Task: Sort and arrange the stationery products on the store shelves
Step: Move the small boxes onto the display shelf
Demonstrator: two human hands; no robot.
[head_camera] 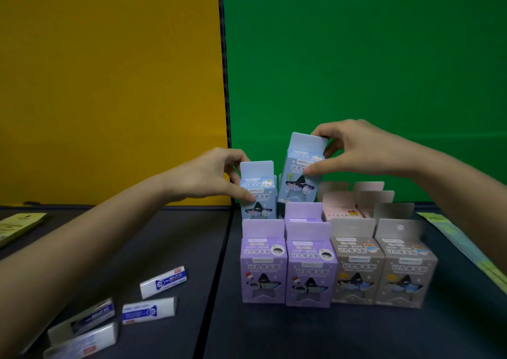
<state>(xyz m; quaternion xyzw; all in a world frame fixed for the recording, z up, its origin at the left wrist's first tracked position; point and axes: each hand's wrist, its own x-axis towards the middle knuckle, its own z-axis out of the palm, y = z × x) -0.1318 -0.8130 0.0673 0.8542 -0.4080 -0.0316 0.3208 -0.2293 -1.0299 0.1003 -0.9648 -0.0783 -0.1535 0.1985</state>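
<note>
Small boxed stationery items stand in rows on the dark shelf (219, 317). My left hand (211, 179) grips a light blue box (258, 194) standing at the back left of the group. My right hand (354, 150) holds a second light blue box (300, 175) lifted and tilted above the back row. In front stand two purple boxes (263, 265) (310, 271) and two grey boxes (354, 271) (403, 273). A third purple box (303, 212) sits behind them. Pink boxes (343, 210) stand at the back right.
Several white and blue triangular packs (163, 280) lie loose on the shelf at the lower left. A yellow packet (16, 225) lies at the far left, and a long green-yellow strip (466, 246) at the right edge. Yellow and green back panels rise behind.
</note>
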